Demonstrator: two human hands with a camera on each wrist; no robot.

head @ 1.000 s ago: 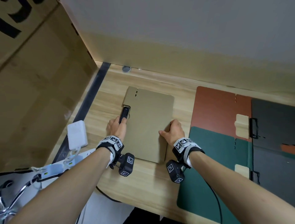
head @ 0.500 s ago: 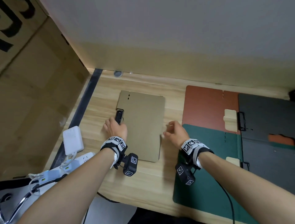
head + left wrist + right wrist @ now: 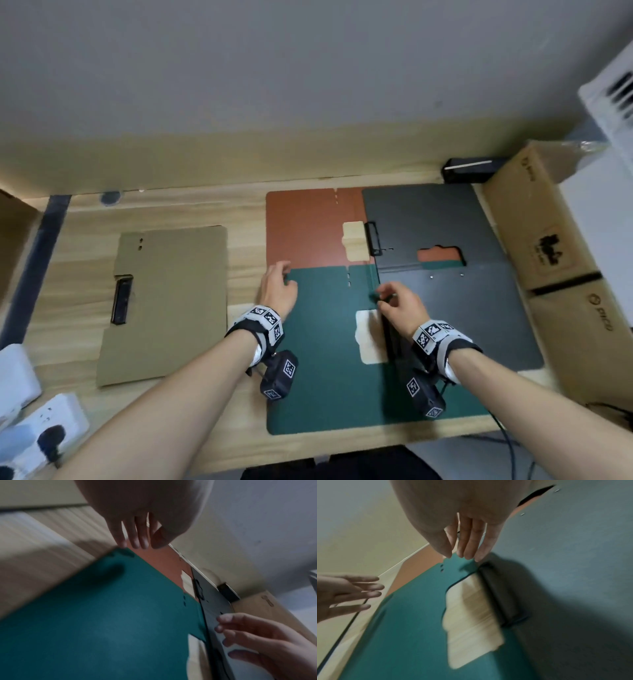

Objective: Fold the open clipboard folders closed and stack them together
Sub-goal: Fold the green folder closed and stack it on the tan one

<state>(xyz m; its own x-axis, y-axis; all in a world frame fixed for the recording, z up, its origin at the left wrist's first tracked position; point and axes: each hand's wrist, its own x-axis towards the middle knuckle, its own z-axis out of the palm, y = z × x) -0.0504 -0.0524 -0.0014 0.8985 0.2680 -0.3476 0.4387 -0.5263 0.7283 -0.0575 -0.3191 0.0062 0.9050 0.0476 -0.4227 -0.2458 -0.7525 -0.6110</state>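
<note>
tan folder [image 3: 164, 301] closed, set aside | green folder [image 3: 325, 342] and red folder [image 3: 308, 226] open | left hand [image 3: 278, 291], right hand [image 3: 399, 306] relaxed, fingertips on green's far edge, holding nothing | stacking pending

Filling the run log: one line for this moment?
tan folder: closed | left hand, right hand: on green folder, open | rust folder: open

A tan folder [image 3: 168, 301] lies closed and flat on the left of the worktop [image 3: 239, 219], its black clip [image 3: 120, 300] on the left edge. To its right, a green folder [image 3: 329, 359] lies open, overlapping the near half of an open rust-red folder [image 3: 305, 229]. Both show dark grey inner boards on their right halves.
</note>
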